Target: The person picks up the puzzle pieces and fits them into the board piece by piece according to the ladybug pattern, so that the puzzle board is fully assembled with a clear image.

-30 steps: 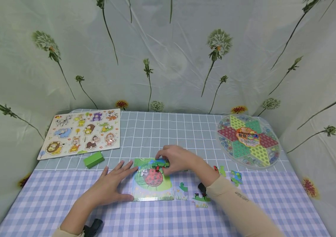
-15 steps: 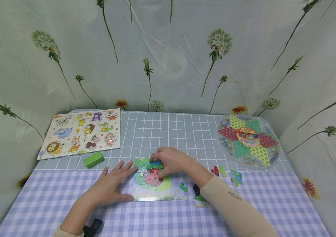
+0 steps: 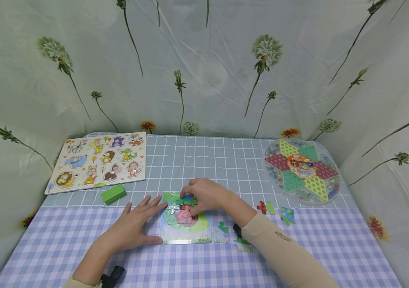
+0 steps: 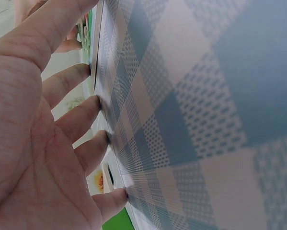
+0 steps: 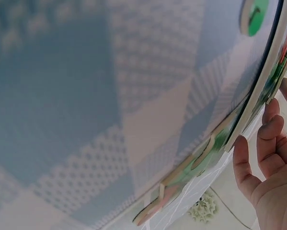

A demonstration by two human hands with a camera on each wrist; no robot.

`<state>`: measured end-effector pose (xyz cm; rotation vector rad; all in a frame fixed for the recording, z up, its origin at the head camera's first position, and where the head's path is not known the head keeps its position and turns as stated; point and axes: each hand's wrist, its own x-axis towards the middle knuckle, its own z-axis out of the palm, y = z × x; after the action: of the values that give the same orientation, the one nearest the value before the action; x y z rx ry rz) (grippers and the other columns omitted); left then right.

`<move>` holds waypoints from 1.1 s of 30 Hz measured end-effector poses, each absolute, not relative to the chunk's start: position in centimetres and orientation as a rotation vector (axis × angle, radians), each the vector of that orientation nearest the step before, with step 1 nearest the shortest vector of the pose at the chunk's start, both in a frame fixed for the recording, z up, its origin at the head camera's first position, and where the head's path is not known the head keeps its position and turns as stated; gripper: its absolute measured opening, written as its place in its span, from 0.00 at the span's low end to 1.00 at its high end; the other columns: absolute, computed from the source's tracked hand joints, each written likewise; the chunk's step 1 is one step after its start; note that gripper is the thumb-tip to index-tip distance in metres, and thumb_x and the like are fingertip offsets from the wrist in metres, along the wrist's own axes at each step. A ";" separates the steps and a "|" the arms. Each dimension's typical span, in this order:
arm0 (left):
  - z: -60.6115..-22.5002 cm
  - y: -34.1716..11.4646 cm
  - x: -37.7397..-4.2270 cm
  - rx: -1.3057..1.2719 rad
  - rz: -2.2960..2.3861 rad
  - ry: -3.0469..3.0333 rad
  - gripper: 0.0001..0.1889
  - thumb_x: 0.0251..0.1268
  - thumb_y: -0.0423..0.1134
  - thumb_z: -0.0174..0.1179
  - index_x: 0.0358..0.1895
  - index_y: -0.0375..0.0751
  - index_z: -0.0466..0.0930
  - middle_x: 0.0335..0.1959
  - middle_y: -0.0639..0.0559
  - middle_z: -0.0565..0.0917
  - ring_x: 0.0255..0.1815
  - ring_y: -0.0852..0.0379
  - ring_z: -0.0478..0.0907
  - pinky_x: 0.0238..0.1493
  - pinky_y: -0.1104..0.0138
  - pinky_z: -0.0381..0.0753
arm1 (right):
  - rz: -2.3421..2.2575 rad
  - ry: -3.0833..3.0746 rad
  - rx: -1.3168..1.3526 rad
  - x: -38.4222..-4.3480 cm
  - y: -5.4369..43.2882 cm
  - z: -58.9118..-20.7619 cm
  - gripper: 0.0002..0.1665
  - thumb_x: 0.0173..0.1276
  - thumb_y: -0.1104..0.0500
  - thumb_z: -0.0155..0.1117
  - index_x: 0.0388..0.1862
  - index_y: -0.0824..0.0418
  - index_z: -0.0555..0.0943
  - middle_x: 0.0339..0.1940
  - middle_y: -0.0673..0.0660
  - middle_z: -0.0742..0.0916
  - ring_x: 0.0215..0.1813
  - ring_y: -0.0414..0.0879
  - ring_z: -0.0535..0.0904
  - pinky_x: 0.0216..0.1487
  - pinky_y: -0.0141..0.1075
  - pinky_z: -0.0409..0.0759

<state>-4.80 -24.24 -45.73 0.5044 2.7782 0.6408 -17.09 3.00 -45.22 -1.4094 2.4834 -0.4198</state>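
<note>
In the head view a square jigsaw puzzle board [image 3: 184, 236] with a ladybug picture lies in the middle of the table. My left hand [image 3: 136, 226] has its fingers spread on the tablecloth, with the index fingertip and thumb at the board's left edge. My right hand [image 3: 209, 196] pinches a green and blue puzzle piece [image 3: 188, 200] against the upper part of the board. In the right wrist view the fingers of that hand [image 5: 277, 163] curl at the board's edge, partly cut off by the frame. The left wrist view shows my left palm [image 4: 42, 143], fingertips down.
Loose pieces lie right of the board: a red one [image 3: 261, 207], a blue and green one [image 3: 287, 216] and a green one [image 3: 223, 227]. A green block [image 3: 113, 194] and an animal puzzle board [image 3: 98, 162] lie back left. A round Chinese checkers set [image 3: 302, 171] lies back right.
My right hand has moved a little left with the puzzle piece and brought it down onto the upper board, then almost stopped. The left hand has kept its place.
</note>
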 end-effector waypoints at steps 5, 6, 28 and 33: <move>-45.7 -24.2 -4.8 0.507 0.639 2.775 0.53 0.50 0.68 0.79 0.82 0.61 0.70 0.87 0.49 0.64 0.87 0.31 0.57 0.73 0.16 0.49 | -0.364 2.507 -1.440 -17.1 2.9 -45.1 0.27 0.61 0.46 0.81 0.59 0.48 0.89 0.44 0.50 0.88 0.38 0.38 0.78 0.40 0.30 0.78; -45.6 -24.2 -4.8 0.506 0.641 2.773 0.52 0.50 0.68 0.79 0.82 0.61 0.70 0.87 0.50 0.64 0.87 0.31 0.57 0.73 0.16 0.49 | -0.351 2.513 -1.449 -17.1 2.8 -45.1 0.26 0.61 0.45 0.80 0.58 0.47 0.89 0.44 0.50 0.88 0.38 0.38 0.78 0.40 0.30 0.79; -45.6 -24.2 -4.9 0.513 0.647 2.759 0.52 0.50 0.67 0.79 0.82 0.61 0.70 0.87 0.49 0.64 0.87 0.30 0.57 0.72 0.15 0.49 | -0.295 2.550 -1.458 -17.1 2.9 -45.2 0.25 0.66 0.43 0.78 0.61 0.45 0.90 0.44 0.48 0.87 0.43 0.40 0.83 0.43 0.35 0.77; -45.6 -24.2 -4.8 0.511 0.652 2.768 0.52 0.50 0.67 0.80 0.81 0.61 0.70 0.87 0.49 0.64 0.87 0.30 0.57 0.72 0.15 0.49 | -0.287 2.555 -1.449 -17.0 3.0 -45.0 0.23 0.70 0.42 0.76 0.62 0.44 0.89 0.45 0.47 0.87 0.44 0.40 0.82 0.43 0.34 0.75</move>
<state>-4.82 -24.18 -45.57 0.5112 2.7679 0.6517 -16.96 2.98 -45.05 -1.4489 2.5547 -0.2875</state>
